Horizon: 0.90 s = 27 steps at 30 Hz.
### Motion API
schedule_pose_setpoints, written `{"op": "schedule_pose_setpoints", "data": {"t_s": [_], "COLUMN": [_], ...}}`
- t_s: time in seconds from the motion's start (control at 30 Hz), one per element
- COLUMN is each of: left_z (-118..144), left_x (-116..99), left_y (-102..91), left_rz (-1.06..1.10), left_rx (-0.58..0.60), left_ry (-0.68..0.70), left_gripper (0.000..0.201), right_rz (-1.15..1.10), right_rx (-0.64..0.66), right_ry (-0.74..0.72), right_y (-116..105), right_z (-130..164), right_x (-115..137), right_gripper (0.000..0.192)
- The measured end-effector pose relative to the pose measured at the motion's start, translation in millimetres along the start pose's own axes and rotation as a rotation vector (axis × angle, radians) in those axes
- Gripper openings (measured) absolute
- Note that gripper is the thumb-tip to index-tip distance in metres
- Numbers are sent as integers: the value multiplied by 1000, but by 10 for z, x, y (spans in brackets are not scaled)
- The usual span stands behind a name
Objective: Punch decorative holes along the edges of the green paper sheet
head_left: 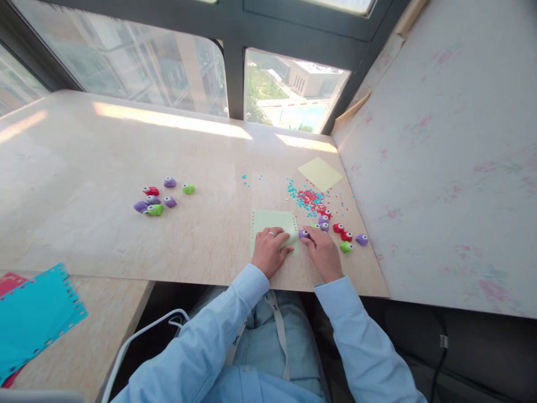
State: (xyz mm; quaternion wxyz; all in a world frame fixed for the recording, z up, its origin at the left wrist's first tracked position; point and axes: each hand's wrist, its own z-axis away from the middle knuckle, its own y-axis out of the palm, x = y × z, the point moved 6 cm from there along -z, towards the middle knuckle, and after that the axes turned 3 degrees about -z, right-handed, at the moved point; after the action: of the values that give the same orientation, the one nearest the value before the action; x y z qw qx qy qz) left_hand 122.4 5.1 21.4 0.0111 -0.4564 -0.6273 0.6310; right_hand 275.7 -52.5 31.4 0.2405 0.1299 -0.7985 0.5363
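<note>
A pale green sheet of paper (272,219), with small holes along its side edges, lies on the table before me. My left hand (269,250) rests on this sheet, thumb apart from the other fingers, pressing it down. At the sheet's right edge, my right hand (322,252) pinches a small purple hole punch (304,234) with an eye on it. Just beyond the right hand are more purple punches (323,223) and a partly hidden green one. Red punches (346,236), a green punch (346,247) and a purple punch (362,239) lie to its right.
Red and blue punched dots (310,198) are scattered behind the punches, near a yellow sheet (320,173). Several more punches (155,209) sit at the left. A blue punched sheet (37,319) lies over a red one on a lower surface. A wall (440,168) bounds the right side.
</note>
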Motion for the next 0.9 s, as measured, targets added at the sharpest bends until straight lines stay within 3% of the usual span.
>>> {"op": "schedule_pose_setpoints", "data": {"t_s": [0.43, 0.9], "left_z": [7, 10], "left_x": [27, 39], "left_y": [-2, -3], "left_rz": [39, 65], "left_rx": [11, 15], "left_ry": [10, 9], "left_gripper": [38, 41], "right_rz": [-203, -249], "right_rx": [-18, 8], "right_ry": [120, 93], "right_y": [-8, -43], "right_z": [14, 28], "right_x": [-65, -95], "right_gripper": [34, 30]}}
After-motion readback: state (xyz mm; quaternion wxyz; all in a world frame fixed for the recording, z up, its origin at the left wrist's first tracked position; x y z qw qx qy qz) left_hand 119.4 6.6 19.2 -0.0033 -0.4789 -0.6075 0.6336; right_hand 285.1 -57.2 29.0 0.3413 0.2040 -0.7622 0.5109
